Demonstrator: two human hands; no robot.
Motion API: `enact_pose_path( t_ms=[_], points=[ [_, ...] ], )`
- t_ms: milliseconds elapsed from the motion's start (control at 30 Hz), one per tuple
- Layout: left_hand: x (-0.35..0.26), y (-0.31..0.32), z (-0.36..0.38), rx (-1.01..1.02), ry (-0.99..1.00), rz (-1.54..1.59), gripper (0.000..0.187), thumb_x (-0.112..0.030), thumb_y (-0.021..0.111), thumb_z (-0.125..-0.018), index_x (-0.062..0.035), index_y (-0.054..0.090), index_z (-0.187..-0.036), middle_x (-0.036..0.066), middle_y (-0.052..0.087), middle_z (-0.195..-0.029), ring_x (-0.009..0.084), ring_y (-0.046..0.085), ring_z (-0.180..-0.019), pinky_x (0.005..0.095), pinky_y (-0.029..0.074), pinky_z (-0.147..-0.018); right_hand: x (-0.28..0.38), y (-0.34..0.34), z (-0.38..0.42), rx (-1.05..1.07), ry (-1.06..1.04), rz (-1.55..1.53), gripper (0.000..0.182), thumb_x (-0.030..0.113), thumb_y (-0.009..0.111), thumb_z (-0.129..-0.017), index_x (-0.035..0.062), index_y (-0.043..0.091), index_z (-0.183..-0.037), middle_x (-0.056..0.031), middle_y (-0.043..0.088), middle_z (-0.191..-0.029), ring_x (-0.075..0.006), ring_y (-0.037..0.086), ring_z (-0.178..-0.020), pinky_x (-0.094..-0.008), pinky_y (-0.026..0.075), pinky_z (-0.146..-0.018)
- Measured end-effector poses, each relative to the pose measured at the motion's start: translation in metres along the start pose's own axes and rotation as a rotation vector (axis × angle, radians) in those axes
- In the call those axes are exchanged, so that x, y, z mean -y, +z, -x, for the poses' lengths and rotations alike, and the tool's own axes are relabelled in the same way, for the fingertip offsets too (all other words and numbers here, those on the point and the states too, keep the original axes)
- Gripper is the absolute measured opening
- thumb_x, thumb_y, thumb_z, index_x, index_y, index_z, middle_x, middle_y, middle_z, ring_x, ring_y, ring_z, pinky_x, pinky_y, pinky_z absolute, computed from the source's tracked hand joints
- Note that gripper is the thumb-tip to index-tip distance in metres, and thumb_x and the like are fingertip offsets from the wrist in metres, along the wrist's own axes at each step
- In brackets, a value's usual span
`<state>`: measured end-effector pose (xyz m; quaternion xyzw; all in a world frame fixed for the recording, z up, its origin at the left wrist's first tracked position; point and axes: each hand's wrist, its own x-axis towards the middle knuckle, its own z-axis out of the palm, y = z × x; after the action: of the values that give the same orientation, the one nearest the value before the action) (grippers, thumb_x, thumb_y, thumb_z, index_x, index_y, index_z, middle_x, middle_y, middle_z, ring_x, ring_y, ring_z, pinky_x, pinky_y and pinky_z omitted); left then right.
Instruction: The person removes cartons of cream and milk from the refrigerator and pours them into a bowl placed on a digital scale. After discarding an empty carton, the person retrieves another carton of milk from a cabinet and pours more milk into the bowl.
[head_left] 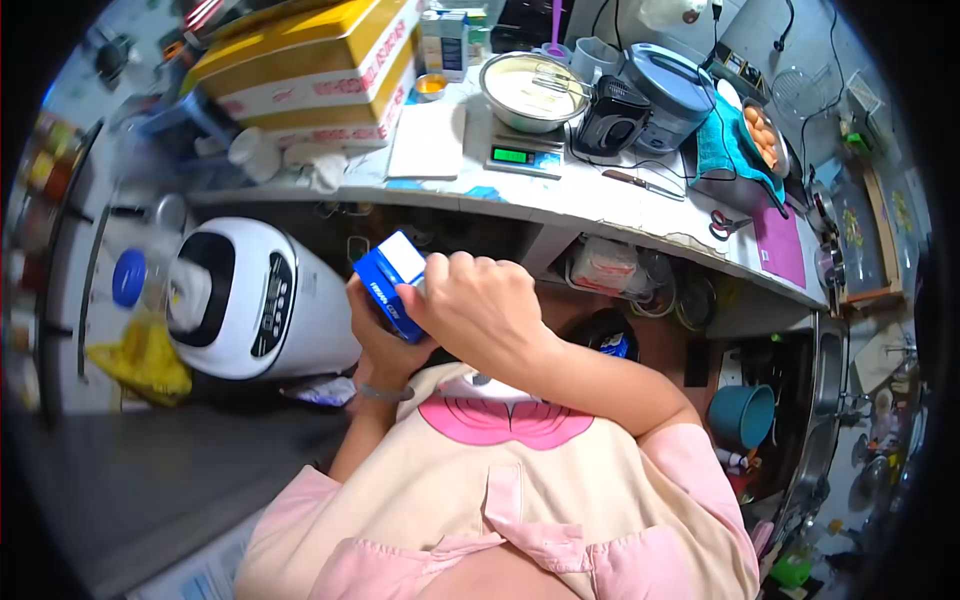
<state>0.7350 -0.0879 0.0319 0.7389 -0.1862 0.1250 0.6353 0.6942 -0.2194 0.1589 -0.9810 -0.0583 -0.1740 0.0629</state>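
Note:
A blue carton with a white panel [385, 278] is held tilted in front of my chest, over the gap between the counter and my body. My left hand [385, 340] is closed around its lower left side. My right hand [478, 300] is closed at its upper right edge, thumb against the blue face and knuckles up. What the right fingertips do behind the carton is hidden. Beyond my hands on the counter, a metal bowl of pale cream or batter [535, 92] sits with a mixer's beaters over it. A digital scale [525, 158] lies in front of the bowl.
A black hand mixer [610, 115], knife [643, 184], scissors [728, 225] and bowl of eggs [762, 138] occupy the counter's right side. A cardboard box [300, 80] and white board [428, 140] are at left. A white appliance [250, 300] stands at my left.

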Motion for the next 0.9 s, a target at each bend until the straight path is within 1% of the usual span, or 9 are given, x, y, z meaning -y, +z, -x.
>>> enact_pose_path(
  t_ms=[67,167,233,300,400,533,733,833,900],
  points=[
    [0.031,0.01,-0.051,-0.003,-0.025,0.077,0.095,-0.034,0.093,-0.051,-0.0042,0.04,-0.125,0.009,0.053,-0.111,0.0197,0.055,-0.1,0.0341,0.044,-0.088,-0.023,0.027,-0.048,-0.033,-0.01,-0.009,0.041,0.043,0.059,-0.089,0.0061,0.057,-0.072,-0.0062,0.055,-0.061,-0.0197,0.06,-0.052,-0.0294,0.043,-0.044],
    [0.057,0.026,-0.114,0.034,-0.034,0.14,0.091,-0.033,0.092,-0.053,-0.0049,0.041,-0.123,0.009,0.053,-0.11,0.0197,0.055,-0.099,0.0343,0.044,-0.088,-0.058,0.045,-0.105,-0.037,-0.223,0.019,0.027,0.03,0.06,-0.087,0.0046,0.056,-0.082,-0.0052,0.054,-0.068,-0.0188,0.06,-0.06,-0.0283,0.044,-0.048],
    [0.074,0.034,-0.151,0.082,0.017,0.182,0.086,-0.031,0.091,-0.055,-0.0052,0.042,-0.12,0.008,0.053,-0.109,0.0197,0.054,-0.099,0.0348,0.044,-0.088,-0.072,0.048,-0.134,0.021,-0.193,0.038,0.022,0.026,0.06,-0.086,0.0044,0.056,-0.083,-0.0054,0.054,-0.07,-0.0189,0.061,-0.063,-0.0283,0.045,-0.05],
    [0.101,0.042,-0.178,0.118,-0.069,0.21,0.084,-0.031,0.09,-0.056,-0.0051,0.042,-0.12,0.008,0.054,-0.108,0.0195,0.055,-0.098,0.035,0.044,-0.088,-0.086,0.05,-0.159,0.11,-0.189,0.085,0.015,0.018,0.06,-0.082,0.0041,0.056,-0.085,-0.006,0.055,-0.074,-0.0191,0.061,-0.068,-0.0282,0.046,-0.053],
    [0.134,0.054,-0.212,0.142,-0.232,0.258,0.08,-0.031,0.089,-0.059,-0.0051,0.042,-0.119,0.008,0.054,-0.106,0.0192,0.055,-0.097,0.0353,0.044,-0.087,-0.103,0.071,-0.187,0.1,-0.17,0.047,0.016,0.016,0.061,-0.078,0.0038,0.056,-0.087,-0.0063,0.056,-0.075,-0.0189,0.062,-0.07,-0.0284,0.046,-0.055],
    [0.154,0.071,-0.24,0.196,0.067,-0.069,0.079,-0.032,0.086,-0.062,-0.0042,0.042,-0.121,0.009,0.056,-0.106,0.0219,0.057,-0.095,0.0364,0.046,-0.087,-0.134,0.086,-0.212,0.07,-0.266,-0.01,0.017,0.015,0.06,-0.078,0.0036,0.057,-0.091,-0.0068,0.057,-0.078,-0.0198,0.062,-0.072,-0.0297,0.048,-0.057],
    [0.161,0.094,-0.268,0.18,0.122,-0.129,0.091,-0.038,0.089,-0.057,-0.0034,0.04,-0.126,0.012,0.056,-0.11,0.0271,0.058,-0.1,0.0402,0.046,-0.088,-0.186,0.114,-0.255,0.053,-0.529,-0.127,0.019,0.015,0.06,-0.08,0.0044,0.058,-0.096,-0.0074,0.06,-0.083,-0.0236,0.066,-0.078,-0.0317,0.051,-0.059],
    [0.165,0.103,-0.278,0.195,0.093,-0.114,0.096,-0.039,0.091,-0.054,-0.0031,0.039,-0.127,0.013,0.056,-0.112,0.0285,0.058,-0.102,0.0409,0.046,-0.089,-0.205,0.113,-0.277,0.209,-0.657,-0.135,0.018,0.017,0.06,-0.082,0.005,0.06,-0.096,-0.0087,0.064,-0.082,-0.0245,0.067,-0.08,-0.0342,0.052,-0.062],
    [0.167,0.106,-0.281,0.184,0.018,-0.124,0.1,-0.038,0.092,-0.052,-0.0028,0.037,-0.128,0.014,0.055,-0.115,0.0293,0.057,-0.105,0.0409,0.047,-0.089,-0.214,0.104,-0.295,0.337,-0.615,-0.155,0.018,0.018,0.06,-0.082,0.0054,0.062,-0.095,-0.0094,0.064,-0.08,-0.0243,0.067,-0.078,-0.035,0.052,-0.061]
  ],
)
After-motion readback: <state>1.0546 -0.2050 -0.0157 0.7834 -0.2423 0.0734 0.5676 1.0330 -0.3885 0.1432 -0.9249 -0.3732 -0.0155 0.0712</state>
